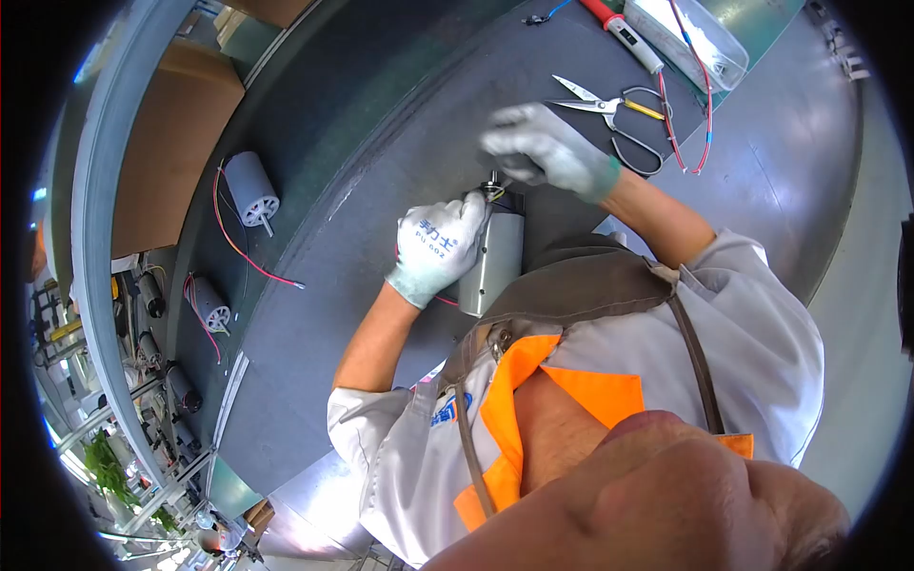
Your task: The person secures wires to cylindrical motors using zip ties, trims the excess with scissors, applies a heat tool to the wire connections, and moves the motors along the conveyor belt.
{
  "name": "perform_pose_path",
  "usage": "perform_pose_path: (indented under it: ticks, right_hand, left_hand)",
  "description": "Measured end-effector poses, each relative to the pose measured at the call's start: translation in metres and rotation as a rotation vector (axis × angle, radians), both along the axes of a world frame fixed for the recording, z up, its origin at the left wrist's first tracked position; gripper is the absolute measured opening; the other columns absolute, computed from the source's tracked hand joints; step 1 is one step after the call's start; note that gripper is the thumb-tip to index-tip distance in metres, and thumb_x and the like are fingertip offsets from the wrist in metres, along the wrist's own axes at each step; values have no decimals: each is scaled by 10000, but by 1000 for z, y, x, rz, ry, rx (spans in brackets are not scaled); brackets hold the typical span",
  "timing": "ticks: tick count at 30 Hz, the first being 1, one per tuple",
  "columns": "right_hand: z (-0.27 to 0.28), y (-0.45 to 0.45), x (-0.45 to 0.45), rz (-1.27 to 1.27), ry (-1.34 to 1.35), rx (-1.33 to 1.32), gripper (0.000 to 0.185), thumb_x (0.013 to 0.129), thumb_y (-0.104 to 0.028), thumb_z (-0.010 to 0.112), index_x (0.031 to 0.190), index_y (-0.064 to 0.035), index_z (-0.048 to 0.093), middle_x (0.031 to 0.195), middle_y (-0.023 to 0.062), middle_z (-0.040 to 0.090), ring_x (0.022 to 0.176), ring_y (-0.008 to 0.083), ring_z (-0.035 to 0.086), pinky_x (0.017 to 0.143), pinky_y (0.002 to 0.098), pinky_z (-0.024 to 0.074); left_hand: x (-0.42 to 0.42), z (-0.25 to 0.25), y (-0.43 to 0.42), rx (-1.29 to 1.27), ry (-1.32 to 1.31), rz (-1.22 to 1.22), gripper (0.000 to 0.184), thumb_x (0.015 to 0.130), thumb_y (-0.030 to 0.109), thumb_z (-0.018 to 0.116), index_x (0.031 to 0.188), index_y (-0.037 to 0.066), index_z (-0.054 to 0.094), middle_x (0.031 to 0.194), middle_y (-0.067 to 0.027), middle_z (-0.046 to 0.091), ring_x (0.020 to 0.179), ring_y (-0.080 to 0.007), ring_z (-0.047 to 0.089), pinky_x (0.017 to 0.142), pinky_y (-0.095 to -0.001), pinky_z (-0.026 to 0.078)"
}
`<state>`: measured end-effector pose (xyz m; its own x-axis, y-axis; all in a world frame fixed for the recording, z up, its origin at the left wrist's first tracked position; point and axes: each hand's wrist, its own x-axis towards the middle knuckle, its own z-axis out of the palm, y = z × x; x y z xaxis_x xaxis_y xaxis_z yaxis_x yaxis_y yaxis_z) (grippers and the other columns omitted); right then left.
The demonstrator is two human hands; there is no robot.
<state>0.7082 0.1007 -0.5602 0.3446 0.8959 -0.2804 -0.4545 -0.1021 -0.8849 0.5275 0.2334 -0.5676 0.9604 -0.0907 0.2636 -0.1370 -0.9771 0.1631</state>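
Note:
A grey cylindrical electric motor [497,257] lies on the dark worktop in front of me, its shaft end pointing away from my body. My left hand [438,243], in a white work glove, is closed around its upper left side, with fingers near the shaft end. A bit of yellow-green wire [495,193] shows by the fingertips. Just above that end is my gloved right hand [547,152], its fingers loosely bent and apart, slightly blurred. I see nothing held in it. The inner side of both hands is hidden.
Scissors [600,103] lie beyond my right hand, near a red-and-white pen-like tool [628,43], a clear plastic tray [700,48] and red wires. At left, two more motors [249,186] with trailing wires lie near a metal frame post [100,190] and cardboard box [171,133].

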Motion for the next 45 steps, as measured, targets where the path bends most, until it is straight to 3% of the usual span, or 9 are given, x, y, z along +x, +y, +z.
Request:
perform_pose_path:
  ticks: [7,10,14,16,22,26,29,36,45]
  right_hand:
    - [-13,65,-5,50,123,132,243,925,-235,676,972,2,651,648,-39,495,497,46,430,426,198,291]
    - [-21,22,38,-107,-808,100,485,956,-385,660,1163,53,637,978,112,700,887,190,690,770,308,552]
    - [-43,-92,88,-259,-1609,-641,419,919,-256,643,1252,-9,588,1061,228,674,985,390,641,866,454,507]
    - [-65,-125,80,-328,-1879,-391,412,875,-192,673,1238,-20,582,1143,230,627,1059,394,606,905,486,491]
    - [-55,-153,11,-75,-1644,-491,542,823,25,562,1360,-41,518,1267,241,579,1147,423,565,977,484,467]
    - [-69,-167,32,-118,-1401,-417,731,716,145,508,1421,-47,477,1305,226,576,1158,405,586,979,442,486]
    - [-39,-143,59,-80,-362,-361,607,866,-26,670,1436,-57,465,1235,127,612,1048,251,625,937,359,504]
    - [-14,-47,58,546,-1210,-91,659,898,-457,694,1353,-17,509,1159,232,645,1048,374,649,893,428,517]
    - [4,-44,52,645,-1543,-358,526,866,-481,696,1124,-34,594,849,193,684,823,404,668,724,489,517]
  left_hand:
    - [0,19,-17,216,196,34,303,771,95,576,1026,-67,561,677,-99,609,537,-244,636,481,-395,505]
    - [1,18,-13,176,140,114,318,867,249,626,1076,13,584,698,-89,598,583,-264,636,511,-411,501]
    - [14,25,9,-72,-4,150,325,908,361,668,1082,87,642,832,-107,620,759,-296,639,645,-424,505]
    - [34,17,18,-185,-60,57,302,899,322,688,1059,68,664,918,-118,649,833,-321,648,712,-413,517]
    - [69,12,38,-1495,483,289,346,963,286,670,1043,-48,719,984,-77,727,944,-162,669,824,-312,531]
    - [65,2,50,-1863,361,374,406,1027,289,530,1161,-79,640,1091,-179,693,1005,-267,687,976,-385,531]
    - [65,-8,55,-2056,254,405,446,1034,312,509,1219,-85,598,1158,-215,662,1052,-308,670,1000,-441,522]
    - [68,-18,57,-2015,283,378,508,1046,367,472,1254,-85,574,1167,-223,656,1092,-322,656,993,-450,523]
    - [42,-4,59,-1875,-11,508,349,1022,277,503,1175,14,675,1086,-88,707,978,-184,657,892,-357,524]
